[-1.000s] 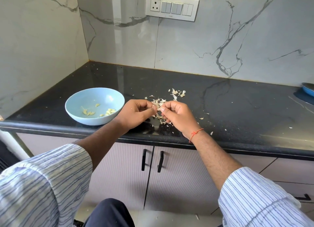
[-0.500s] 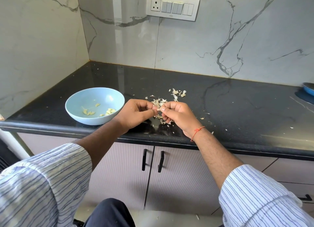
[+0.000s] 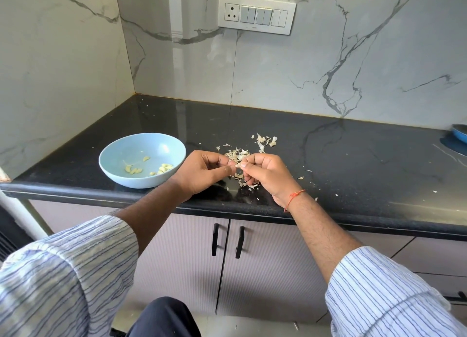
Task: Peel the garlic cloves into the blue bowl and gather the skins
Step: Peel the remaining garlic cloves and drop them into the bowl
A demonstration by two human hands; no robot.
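Note:
A light blue bowl (image 3: 118, 155) stands on the black counter at the left, with several peeled garlic cloves (image 3: 161, 169) inside. Just right of it my left hand (image 3: 202, 172) and my right hand (image 3: 267, 175) meet fingertip to fingertip above the counter. Between them they pinch a small garlic clove (image 3: 237, 165), mostly hidden by the fingers. Loose papery skins (image 3: 236, 155) lie under and behind the hands, and a second small heap of skins (image 3: 265, 141) lies further back.
The black counter (image 3: 353, 165) runs to marble walls at the back and left, with scattered skin flecks on its right part. A blue dish (image 3: 460, 133) shows at the far right edge. Cabinet doors with black handles (image 3: 227, 239) sit below the counter edge.
Both hands stay in the same spot over the skins; the fingertips have shifted slightly on the clove. The bowl has not moved.

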